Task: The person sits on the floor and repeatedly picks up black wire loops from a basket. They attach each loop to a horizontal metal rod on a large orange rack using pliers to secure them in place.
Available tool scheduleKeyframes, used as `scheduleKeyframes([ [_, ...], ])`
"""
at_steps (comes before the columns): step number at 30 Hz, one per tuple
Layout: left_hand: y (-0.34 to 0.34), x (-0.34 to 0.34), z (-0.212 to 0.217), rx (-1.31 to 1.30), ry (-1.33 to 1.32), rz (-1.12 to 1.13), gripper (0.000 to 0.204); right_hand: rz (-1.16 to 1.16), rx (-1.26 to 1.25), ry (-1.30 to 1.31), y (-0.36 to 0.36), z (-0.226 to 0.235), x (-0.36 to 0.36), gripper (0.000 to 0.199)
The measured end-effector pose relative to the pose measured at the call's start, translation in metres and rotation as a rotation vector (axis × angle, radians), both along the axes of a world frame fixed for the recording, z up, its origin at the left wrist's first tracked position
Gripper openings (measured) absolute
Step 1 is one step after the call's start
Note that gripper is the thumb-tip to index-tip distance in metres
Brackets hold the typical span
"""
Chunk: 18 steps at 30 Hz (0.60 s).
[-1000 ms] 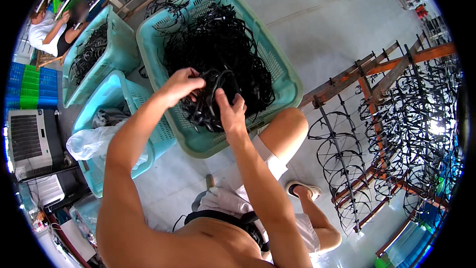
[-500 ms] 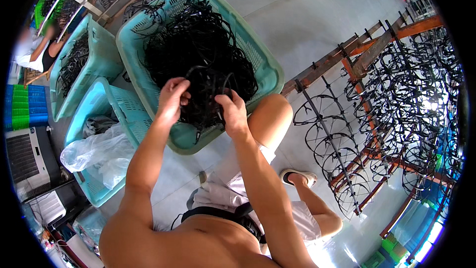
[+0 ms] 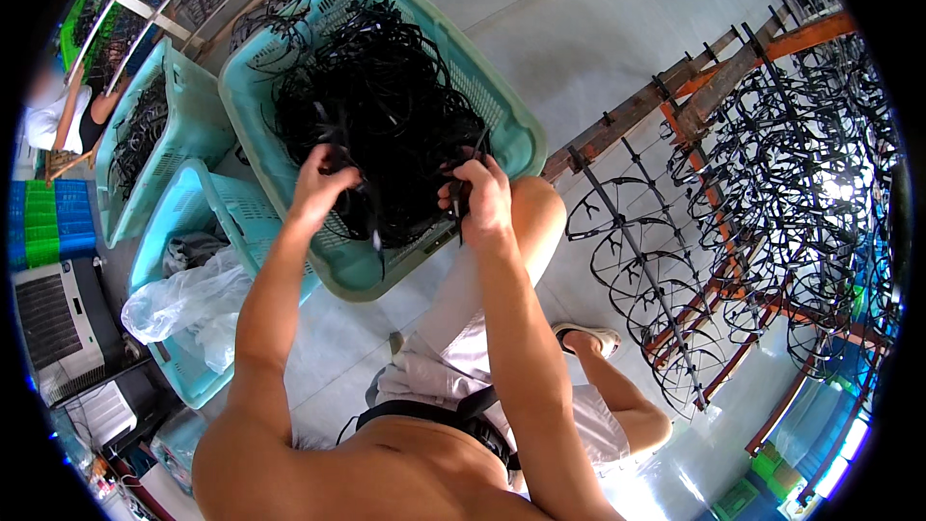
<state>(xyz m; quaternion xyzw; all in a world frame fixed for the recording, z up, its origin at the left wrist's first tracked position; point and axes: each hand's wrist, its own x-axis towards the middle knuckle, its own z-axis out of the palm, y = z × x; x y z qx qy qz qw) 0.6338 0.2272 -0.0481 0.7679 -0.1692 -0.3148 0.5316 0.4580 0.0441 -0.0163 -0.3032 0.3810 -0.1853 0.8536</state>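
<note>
A big pale-green plastic basket in front of me is heaped with a tangle of thin, black, bendy strips. Over the basket's near left part, my left hand is closed on a bunch of the black strips, some ends hanging below the fingers. To its right, my right hand pinches another black strip near the basket's near right edge. The dark heap behind hides where the held pieces end.
A wooden rack at the right carries rods hung with many black looped pieces. Left of the basket stand a second green basket and a turquoise one with clear plastic bags. Another person sits far left.
My hands have moved apart: the right one to the right, the left one slightly left and lower. The strips between them have separated into two held portions.
</note>
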Motion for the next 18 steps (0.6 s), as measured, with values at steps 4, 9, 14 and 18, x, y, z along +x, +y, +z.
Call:
scheduleKeyframes([
  [4,-0.006,0.007,0.02,0.801,-0.531,-0.136,0.054,-0.061,-0.076,-0.221,-0.006,0.018,-0.007,0.035],
  [9,-0.042,-0.056,0.079,-0.153,-0.012,-0.257,0.071,0.061,-0.141,-0.458,-0.005,0.044,-0.042,0.049],
  [14,-0.097,-0.142,0.101,-0.813,0.816,-0.462,0.079,0.401,-0.124,-0.369,0.009,0.08,-0.107,0.033],
  [18,-0.108,-0.198,0.136,-0.628,0.846,-0.312,0.04,0.239,-0.531,0.057,0.022,0.092,-0.168,0.036],
])
